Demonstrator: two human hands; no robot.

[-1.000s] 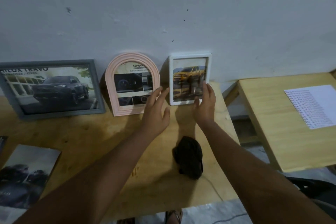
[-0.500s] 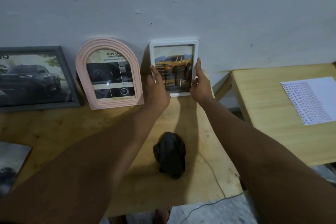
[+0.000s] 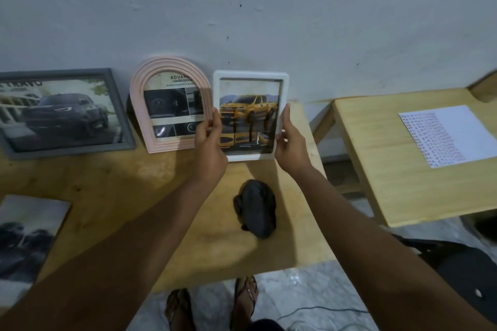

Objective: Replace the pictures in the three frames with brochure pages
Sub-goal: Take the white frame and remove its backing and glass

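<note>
White rectangular frame [image 3: 251, 116] with yellow pickup page, upright, overlapping right edge of pink arched frame [image 3: 170, 101], grey landscape frame [image 3: 63, 112] leaning further left

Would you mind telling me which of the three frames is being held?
The white frame, showing a yellow truck: the left hand and right hand grip its sides. The grey frame and the pink arched frame lean untouched against the wall.

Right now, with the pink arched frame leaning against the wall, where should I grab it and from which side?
Grip the pink arched frame by its straight lower side rails, one hand from each side, as the left hand and right hand do on the white frame. The curved top would likely slip. Its right rail is overlapped by the white frame, so that probably must clear first.
</note>
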